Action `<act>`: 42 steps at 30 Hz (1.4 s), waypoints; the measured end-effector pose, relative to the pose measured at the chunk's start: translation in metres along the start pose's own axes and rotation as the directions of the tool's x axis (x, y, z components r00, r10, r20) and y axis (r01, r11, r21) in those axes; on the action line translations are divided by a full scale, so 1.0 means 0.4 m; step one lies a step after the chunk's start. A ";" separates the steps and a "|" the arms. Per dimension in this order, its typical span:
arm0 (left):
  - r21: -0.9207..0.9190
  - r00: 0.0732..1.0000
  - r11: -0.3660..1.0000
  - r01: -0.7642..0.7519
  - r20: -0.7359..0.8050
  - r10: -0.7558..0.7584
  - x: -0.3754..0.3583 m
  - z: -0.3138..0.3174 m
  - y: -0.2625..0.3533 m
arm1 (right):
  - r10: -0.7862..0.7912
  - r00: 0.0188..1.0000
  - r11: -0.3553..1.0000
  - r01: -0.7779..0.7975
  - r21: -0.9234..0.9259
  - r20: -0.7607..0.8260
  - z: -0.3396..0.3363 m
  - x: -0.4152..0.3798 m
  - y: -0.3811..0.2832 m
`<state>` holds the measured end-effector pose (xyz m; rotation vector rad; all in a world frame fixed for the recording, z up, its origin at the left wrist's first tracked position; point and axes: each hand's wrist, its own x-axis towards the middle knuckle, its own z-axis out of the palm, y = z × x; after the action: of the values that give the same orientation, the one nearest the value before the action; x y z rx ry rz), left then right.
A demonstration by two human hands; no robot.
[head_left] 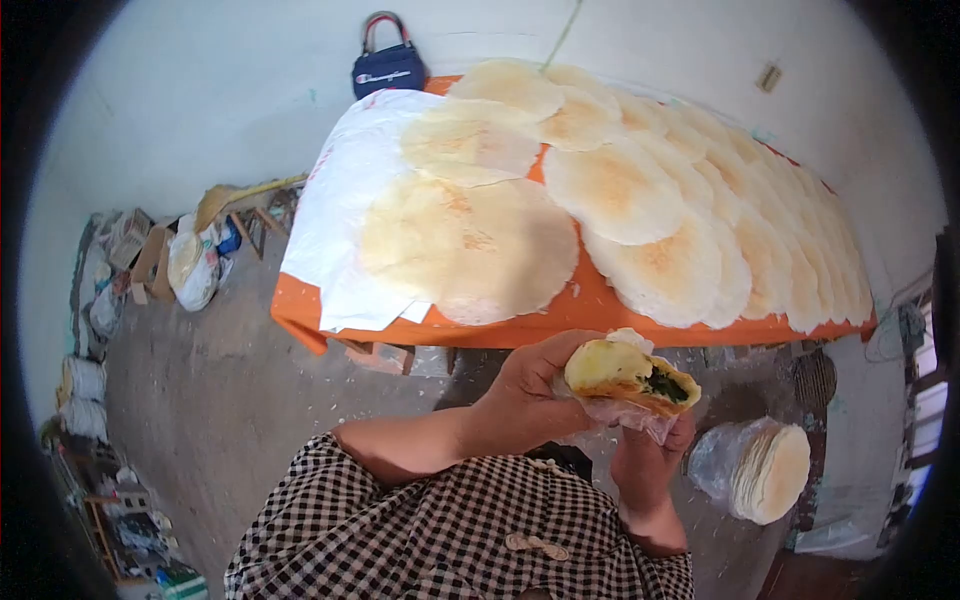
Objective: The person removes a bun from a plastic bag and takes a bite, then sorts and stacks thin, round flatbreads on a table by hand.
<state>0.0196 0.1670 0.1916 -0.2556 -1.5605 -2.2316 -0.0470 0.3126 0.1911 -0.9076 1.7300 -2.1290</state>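
Note:
A bitten filled bun (pixel 620 375) with dark green filling showing at its right end is held up in front of my chest. My left hand (pixel 530 395) grips its left side, the fingers wrapped around it. Below the bun, clear plastic wrap (pixel 630 412) hangs between the hands. My right hand (pixel 652 455) is closed at the underside, on the plastic wrap. Beyond the hands, large thin round flatbreads (pixel 615 190) overlap across a table with an orange cloth (pixel 300 300) and a white cloth (pixel 340 200) at its left.
A dark blue bag (pixel 388 68) stands at the table's back edge against the wall. On the right, a stack of round flatbreads in plastic (pixel 770 472) sits low down. Boxes and bags (pixel 190 265) line the left wall.

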 end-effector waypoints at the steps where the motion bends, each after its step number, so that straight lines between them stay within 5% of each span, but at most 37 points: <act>1: 0.058 0.999 0.998 -0.002 -0.047 0.005 -0.016 -0.033 0.016 | 0.013 0.999 0.998 -0.011 -0.067 0.039 0.024 0.009 0.013; 8: 0.137 0.913 0.985 0.104 -0.405 -0.040 -0.230 -0.326 0.139 | 0.191 0.854 0.981 -0.145 -0.130 0.483 0.362 0.068 0.060; 11: 0.036 0.795 0.989 0.142 -0.600 -0.092 -0.367 -0.443 0.202 | 0.297 0.685 0.901 -0.431 0.042 0.666 0.509 0.098 0.121; 15: -0.064 0.585 0.997 0.032 -0.808 -0.070 -0.525 -0.536 0.290 | 0.376 0.685 0.901 -0.115 -0.418 0.623 0.704 0.129 0.246; 17: -0.017 0.483 0.999 0.030 -0.875 -0.029 -0.610 -0.575 0.305 | 0.244 0.703 0.845 0.183 -0.502 0.668 0.802 0.145 0.342; 21: 0.062 0.322 0.998 -0.009 -0.945 0.062 -0.705 -0.599 0.336 | 0.181 0.673 0.639 0.474 -0.606 0.717 0.969 0.191 0.524; 24: 0.115 0.194 0.993 0.009 -0.975 0.111 -0.730 -0.585 0.329 | 0.245 0.688 0.333 0.602 -0.726 0.683 1.031 0.227 0.656; 30: 0.150 -0.066 0.988 0.043 -0.986 0.152 -0.746 -0.549 0.309 | 0.438 0.691 0.268 0.510 -0.817 0.575 1.129 0.291 0.776; 35: 0.111 -0.110 0.993 0.027 -0.987 0.113 -0.714 -0.550 0.293 | 0.305 0.785 0.186 0.506 -0.842 0.540 1.123 0.360 0.893; 38: 0.122 -0.088 0.992 0.033 -0.988 0.125 -0.704 -0.559 0.279 | 0.331 0.848 0.287 0.328 -0.900 0.415 1.087 0.436 0.865; 42: 0.131 -0.083 0.991 -0.002 -0.988 0.131 -0.716 -0.561 0.280 | 0.225 0.832 0.482 0.358 -0.800 0.508 1.057 0.540 0.884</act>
<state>0.3434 -0.0114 0.1005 1.1791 -0.6048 -1.3331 -0.0244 -0.2341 -0.0352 -1.6441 2.3982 -0.6185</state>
